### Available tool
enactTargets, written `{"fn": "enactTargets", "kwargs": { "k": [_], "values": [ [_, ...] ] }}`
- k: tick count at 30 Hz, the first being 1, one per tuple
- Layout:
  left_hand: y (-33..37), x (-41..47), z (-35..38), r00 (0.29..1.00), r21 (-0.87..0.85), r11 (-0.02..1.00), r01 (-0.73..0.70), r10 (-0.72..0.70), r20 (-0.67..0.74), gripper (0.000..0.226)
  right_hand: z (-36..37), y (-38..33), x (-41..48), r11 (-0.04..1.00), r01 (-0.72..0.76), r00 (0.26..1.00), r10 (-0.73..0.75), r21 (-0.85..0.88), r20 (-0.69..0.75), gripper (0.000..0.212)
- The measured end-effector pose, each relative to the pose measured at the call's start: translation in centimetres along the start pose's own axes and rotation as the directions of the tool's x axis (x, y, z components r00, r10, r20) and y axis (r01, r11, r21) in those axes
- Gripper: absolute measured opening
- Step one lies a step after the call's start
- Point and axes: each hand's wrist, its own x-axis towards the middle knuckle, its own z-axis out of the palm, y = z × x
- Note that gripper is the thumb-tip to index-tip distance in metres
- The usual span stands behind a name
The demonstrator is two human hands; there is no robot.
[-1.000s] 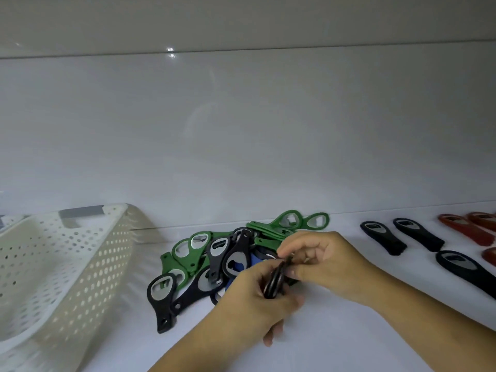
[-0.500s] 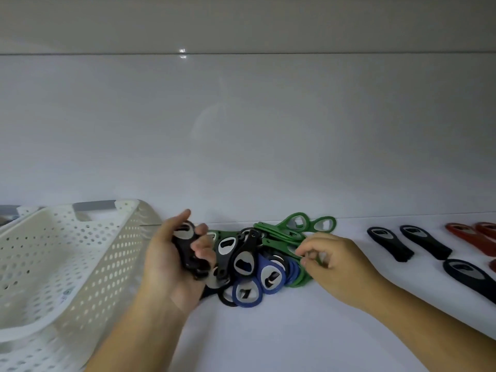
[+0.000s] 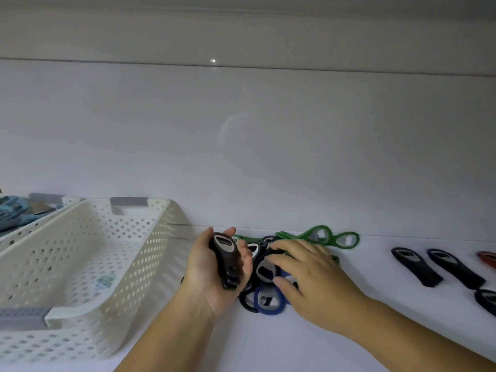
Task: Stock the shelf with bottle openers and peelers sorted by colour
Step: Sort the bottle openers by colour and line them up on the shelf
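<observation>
1. At the far left, a second basket [image 3: 45,197] is seen behind the nearer one. Pale blue tools [image 3: 10,210] lie in it; whether they are peelers cannot be told.
2. A white perforated basket [image 3: 80,264] stands on the shelf [image 3: 375,326], just beside the hands. Nothing can be made out inside it.
3. The left hand [image 3: 202,275] is held palm-up, its grip closed round a small stack of black bottle openers [image 3: 224,257], which is lifted off the shelf.
4. Between the hands lies the mixed pile [image 3: 264,269] of black, blue and green openers. A blue bottle opener [image 3: 268,307] lies at its near edge.
5. The right hand [image 3: 314,275] is laid over the pile with its fingers spread and nearly straight. Its grip is wide and nothing is seen held in it.
6. Green bottle openers [image 3: 322,236] stick out behind the right hand, against the back wall.
7. Well apart to the right, sorted black openers [image 3: 416,267] lie side by side, with a red opener [image 3: 487,257] at the frame's edge.
8. The step in hand is judged to be gathering black openers from the pile. The sorting is judged partly done.
9. For the next move, another black opener would have to be singled out from the overlapping handles and pinched free without the blue and green ones being dragged along. It would then be passed to the stack or carried to the black row.
</observation>
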Motion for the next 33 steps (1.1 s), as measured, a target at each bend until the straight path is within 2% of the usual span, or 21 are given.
{"fn": "enactTargets", "kwargs": {
  "k": [2,4,5,8,11,15,17,19,21,22,23,24,25,26,27,29,31,33],
  "values": [
    [0.0,0.1,-0.1,1.0,-0.009,1.0,0.018,-0.018,0.01,0.035,0.2,-1.2,1.4,0.988,0.034,0.999,-0.028,-0.149,0.046,0.046],
    [0.0,0.0,-0.2,1.0,-0.027,1.0,-0.006,0.006,0.017,0.037,1.0,-1.3,2.4,0.99,-0.025,0.984,0.049,-0.138,0.17,0.055],
    [0.0,0.0,-0.1,0.999,-0.041,0.999,-0.025,0.026,0.018,0.036,1.4,-1.2,2.5,0.991,-0.052,0.981,0.073,-0.123,0.179,0.055],
    [0.1,-0.1,-0.1,0.996,-0.06,0.994,-0.088,0.088,0.006,0.028,2.3,-1.0,2.2,0.997,-0.06,0.996,0.063,-0.054,0.064,0.042],
    [-0.1,-0.2,0.1,0.995,-0.046,0.994,-0.097,0.097,0.008,0.018,2.8,-0.5,1.9,0.998,-0.02,0.999,0.018,-0.061,-0.031,0.025],
    [-0.3,0.0,-0.1,0.991,-0.064,0.989,-0.13,0.133,0.035,0.01,3.1,-0.7,1.7,0.999,-0.022,0.999,0.023,0.025,-0.045,0.026],
    [-0.3,0.0,-0.2,0.988,-0.061,0.987,-0.151,0.153,0.035,0.009,3.5,-0.6,1.8,1.0,0.016,0.987,-0.018,-0.011,-0.158,0.02],
    [-0.4,0.0,-0.2,0.985,-0.056,0.984,-0.168,0.169,0.022,0.012,3.4,-0.4,2.2,0.998,0.043,0.951,-0.055,-0.048,-0.304,0.027],
    [-0.2,0.0,-0.1,0.981,-0.041,0.98,-0.193,0.194,0.027,0.013,2.2,-0.6,2.5,0.999,-0.015,0.899,0.034,0.048,-0.436,0.026],
    [-0.1,0.1,-0.1,0.978,-0.024,0.979,-0.203,0.204,0.03,0.014,1.2,-0.8,2.6,0.973,-0.088,0.863,0.182,0.214,-0.471,0.023],
    [0.1,0.2,-0.2,0.978,0.007,0.978,-0.207,0.206,0.036,0.015,0.2,-0.7,3.0,0.882,-0.163,0.821,0.369,0.442,-0.435,0.022],
    [0.1,0.3,-0.3,0.98,0.066,0.978,-0.198,0.196,0.043,0.015,-0.9,-0.6,3.3,0.708,-0.208,0.796,0.523,0.674,-0.304,0.023],
    [-0.1,0.3,-0.3,0.985,0.146,0.974,-0.172,0.166,0.055,0.016,-1.7,-0.2,3.6,0.518,-0.237,0.782,0.604,0.822,-0.155,0.025],
    [-0.4,0.3,-0.3,0.99,0.227,0.965,-0.133,0.118,0.077,0.016,-2.2,0.1,3.7,0.392,-0.247,0.78,0.624,0.886,-0.059,0.026],
    [-0.8,0.2,-0.2,0.993,0.295,0.952,-0.085,0.057,0.103,0.015,-2.4,0.0,3.7,0.339,-0.249,0.787,0.617,0.907,-0.015,0.026],
    [-1.8,-0.1,-0.1,0.987,0.394,0.919,0.0,-0.065,0.15,0.025,-1.7,-0.9,3.4,0.371,-0.269,0.815,0.58,0.889,0.005,0.025],
    [-2.6,-0.2,-0.2,0.974,0.484,0.873,0.054,-0.153,0.167,0.044,-0.1,-2.0,2.5,0.476,-0.284,0.846,0.533,0.832,-0.016,0.026],
    [-3.0,-0.1,-0.5,0.974,0.608,0.794,0.031,-0.16,0.16,0.051,1.2,-2.4,1.8,0.621,-0.269,0.871,0.483,0.736,-0.089,0.028]
  ]
}}
